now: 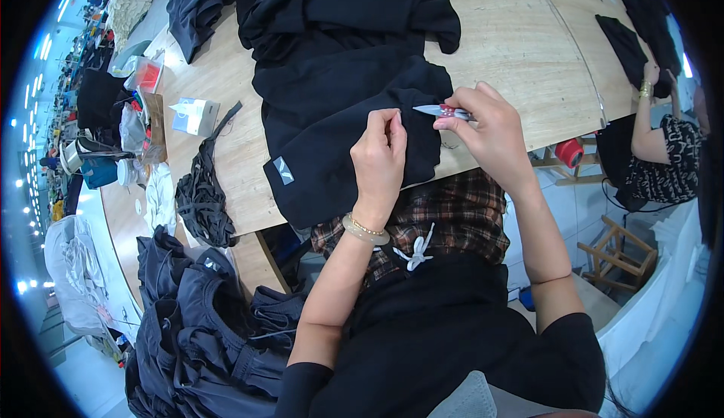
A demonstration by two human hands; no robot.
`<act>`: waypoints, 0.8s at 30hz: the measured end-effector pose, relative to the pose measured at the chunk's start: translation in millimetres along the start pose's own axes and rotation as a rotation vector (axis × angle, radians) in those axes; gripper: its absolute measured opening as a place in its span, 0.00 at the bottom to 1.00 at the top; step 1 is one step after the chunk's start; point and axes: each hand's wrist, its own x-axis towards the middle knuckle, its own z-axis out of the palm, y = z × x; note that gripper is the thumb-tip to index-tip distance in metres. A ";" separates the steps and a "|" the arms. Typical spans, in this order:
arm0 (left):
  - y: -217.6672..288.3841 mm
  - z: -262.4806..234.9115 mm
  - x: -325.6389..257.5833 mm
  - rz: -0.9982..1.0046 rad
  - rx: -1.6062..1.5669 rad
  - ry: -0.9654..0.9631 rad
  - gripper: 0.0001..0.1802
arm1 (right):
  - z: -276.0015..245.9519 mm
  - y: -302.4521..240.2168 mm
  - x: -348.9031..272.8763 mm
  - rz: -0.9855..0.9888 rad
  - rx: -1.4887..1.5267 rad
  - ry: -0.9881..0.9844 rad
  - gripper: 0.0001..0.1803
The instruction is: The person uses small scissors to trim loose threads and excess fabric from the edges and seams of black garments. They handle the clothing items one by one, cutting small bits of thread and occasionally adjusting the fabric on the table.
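Over the wearer's lap I see brown-and-black plaid cloth [479, 211] with a white drawstring, and beyond it two hands above a black garment [343, 94] spread across the near part of the table [520, 64]. The left hand [379, 158] has its grip pinched closed, thumb against fingers, over the dark cloth; I cannot tell whether a thread lies between the tips. The right hand [489, 128] has its grip around small snips [432, 110] with a red-patterned handle, blades pointing toward the left fingertips but apart from them. Left of the garment I find a tangle of black strips [202, 195], and past it a pale carton [197, 119] with a white piece sticking up from its top. Farther left stand a white tub [130, 171], its contents hidden from me, and a translucent container [136, 79] with something red inside. Off to the right I make out a red cone [569, 152] and, farther out, a co-worker [654, 146] touching dark cloth [624, 47].
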 end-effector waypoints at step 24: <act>-13.5 -43.1 11.7 -0.257 -0.321 0.219 0.08 | 11.7 -10.8 5.0 0.289 0.603 0.019 0.09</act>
